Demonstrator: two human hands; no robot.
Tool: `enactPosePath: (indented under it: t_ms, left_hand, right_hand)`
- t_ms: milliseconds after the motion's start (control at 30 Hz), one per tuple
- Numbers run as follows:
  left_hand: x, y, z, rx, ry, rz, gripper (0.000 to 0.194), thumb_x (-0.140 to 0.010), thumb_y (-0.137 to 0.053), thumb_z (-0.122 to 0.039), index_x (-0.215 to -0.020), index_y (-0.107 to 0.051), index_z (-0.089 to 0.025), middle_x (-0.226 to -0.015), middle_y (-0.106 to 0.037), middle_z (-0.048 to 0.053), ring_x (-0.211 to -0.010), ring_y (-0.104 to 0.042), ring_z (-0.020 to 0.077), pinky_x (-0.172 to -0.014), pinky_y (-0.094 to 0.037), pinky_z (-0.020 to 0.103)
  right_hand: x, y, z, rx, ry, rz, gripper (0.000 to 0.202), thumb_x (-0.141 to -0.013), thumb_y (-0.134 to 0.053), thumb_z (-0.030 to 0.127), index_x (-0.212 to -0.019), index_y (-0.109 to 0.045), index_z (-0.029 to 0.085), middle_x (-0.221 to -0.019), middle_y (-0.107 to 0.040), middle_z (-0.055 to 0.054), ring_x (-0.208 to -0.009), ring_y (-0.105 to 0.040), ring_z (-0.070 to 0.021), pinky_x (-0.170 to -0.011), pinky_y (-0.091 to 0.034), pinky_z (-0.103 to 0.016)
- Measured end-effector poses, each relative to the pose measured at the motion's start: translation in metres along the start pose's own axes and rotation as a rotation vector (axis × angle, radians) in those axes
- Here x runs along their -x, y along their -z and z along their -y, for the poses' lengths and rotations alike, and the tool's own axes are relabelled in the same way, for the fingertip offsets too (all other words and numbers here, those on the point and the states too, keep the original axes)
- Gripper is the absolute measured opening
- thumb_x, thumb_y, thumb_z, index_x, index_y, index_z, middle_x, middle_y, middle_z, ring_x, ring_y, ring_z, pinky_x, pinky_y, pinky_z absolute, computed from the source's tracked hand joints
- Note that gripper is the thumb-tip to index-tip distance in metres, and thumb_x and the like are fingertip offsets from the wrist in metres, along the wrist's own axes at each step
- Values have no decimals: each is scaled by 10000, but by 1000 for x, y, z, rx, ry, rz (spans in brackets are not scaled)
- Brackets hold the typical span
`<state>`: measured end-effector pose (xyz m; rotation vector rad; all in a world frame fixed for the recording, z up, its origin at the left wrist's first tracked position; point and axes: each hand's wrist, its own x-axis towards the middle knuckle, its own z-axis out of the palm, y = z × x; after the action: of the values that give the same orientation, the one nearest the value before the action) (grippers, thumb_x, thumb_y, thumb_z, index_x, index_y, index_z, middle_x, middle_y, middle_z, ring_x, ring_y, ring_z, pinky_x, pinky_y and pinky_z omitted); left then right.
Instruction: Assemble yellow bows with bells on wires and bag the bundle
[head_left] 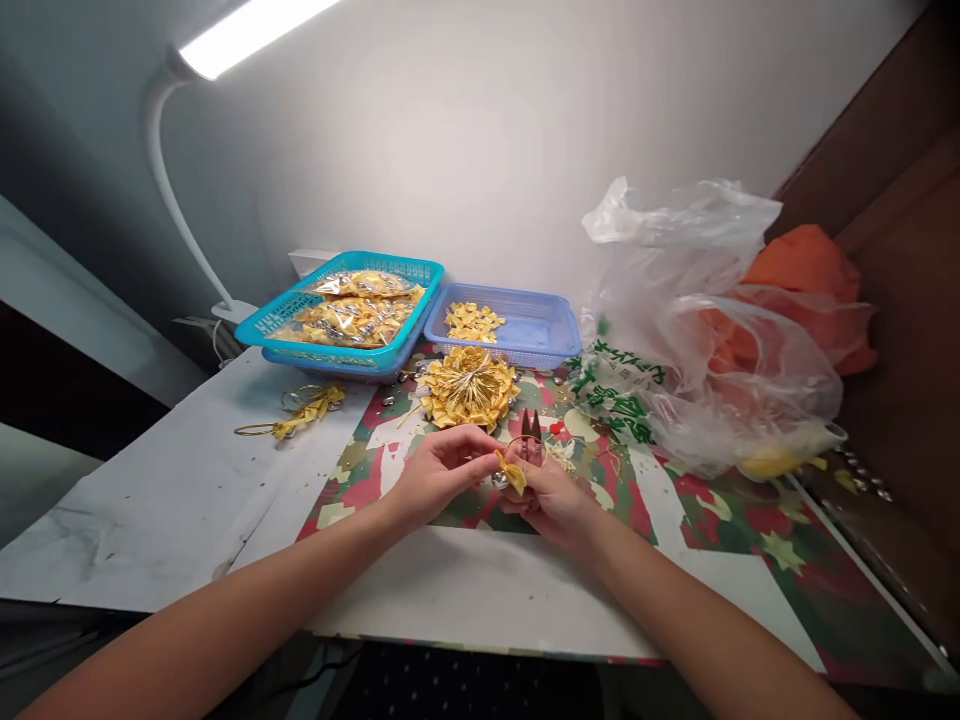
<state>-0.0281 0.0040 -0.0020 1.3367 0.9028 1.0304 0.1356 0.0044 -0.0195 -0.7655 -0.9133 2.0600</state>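
My left hand [442,468] and my right hand [551,492] meet over the patterned sheet, near the middle. Between them is a small gold ribbon bow [513,472] with a silver bell [499,481]. The left fingertips pinch the bow's left side, and the right fingers close round its right side. Small scissors [531,437] point upward from my right hand, their handles hidden in it. Just beyond the hands lies a round bundle of gold bows [469,388] with thin ties gathered at its centre.
Behind stand a teal basket [341,353] of bagged gold bows and a purple basket [544,330] with loose ones. Corded bows [304,413] lie left. Plastic bags [697,370] crowd the right. A lamp [169,170] rises at the left.
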Motion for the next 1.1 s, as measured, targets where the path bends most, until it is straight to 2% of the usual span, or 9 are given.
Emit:
enactPosePath:
  t_ms: [133, 233, 300, 433, 567, 700, 767, 900, 1100]
  left_hand:
    - [-1, 1, 0, -18, 37, -159, 272, -713, -758, -402, -652, -653, -159, -571, -580, -22, -498, -475, 80, -471, -395, 193]
    - [-3, 2, 1, 15, 85, -283, 285, -738, -740, -419, -662, -627, -169, -516, -553, -44, -480, -470, 75, -453, -380, 176]
    - [-4, 3, 3, 59, 122, -307, 298, -751, -731, -426, -663, -605, -171, -511, -546, -51, -466, -463, 69, -445, -378, 170]
    - [-5, 3, 5, 174, 176, -306, 304, -727, -747, -402, -648, -566, -171, -529, -523, -64, -453, -470, 59, -437, -387, 168]
    - [-5, 2, 5, 175, 201, -306, 311, -714, -750, -392, -641, -552, -165, -538, -517, -63, -456, -489, 59, -433, -377, 163]
    - [-3, 1, 6, -14, 148, -289, 292, -750, -713, -416, -661, -588, -167, -490, -510, -58, -445, -468, 73, -432, -382, 176]
    - [-1, 0, 5, -107, 81, -248, 271, -763, -700, -405, -671, -610, -165, -506, -528, -48, -463, -477, 81, -447, -406, 185]
    - [1, -1, 5, -189, -10, -163, 237, -805, -655, -388, -718, -623, -170, -550, -548, -41, -496, -506, 90, -460, -430, 185]
    - [-1, 7, 1, -211, -130, -27, 132, -852, -621, -309, -897, -600, -186, -750, -606, -3, -599, -563, 105, -472, -469, 187]
  right_hand:
    - [1, 5, 6, 135, -33, -79, 329, -795, -641, 493, -825, -461, 219, -538, -223, 113, -458, -139, -63, -464, -178, -207]
    - [3, 13, 17, 637, 191, -377, 229, -884, -531, 417, -1005, -481, 229, -619, -414, 63, -492, -325, -106, -503, -255, -236]
    - [5, 17, 22, 1057, 294, -507, 100, -906, -504, 293, -979, -508, 224, -715, -544, 7, -607, -472, -147, -570, -306, -265]
    - [8, 23, 25, 1505, 244, -382, 164, -925, -447, 176, -831, -580, 202, -799, -646, -46, -761, -544, -192, -651, -344, -298]
    - [9, 24, 27, 1529, 383, -221, 161, -910, -517, 206, -784, -617, 199, -837, -669, -41, -853, -528, -202, -773, -389, -333]
    - [12, 19, 32, 1362, 664, -397, 94, -895, -559, 268, -902, -618, 196, -929, -664, -55, -874, -539, -194, -805, -396, -333]
    - [12, 15, 32, 1341, 747, -355, 139, -890, -567, 328, -876, -590, 191, -834, -637, -40, -780, -529, -176, -746, -385, -314]
    - [11, 14, 23, 1434, 694, -137, 355, -939, -478, 354, -627, -426, 191, -586, -456, 25, -582, -391, -122, -625, -294, -282]
    - [10, 16, 18, 1127, 556, 20, 420, -989, -370, 391, -617, -331, 201, -574, -366, 43, -544, -337, -98, -539, -279, -237]
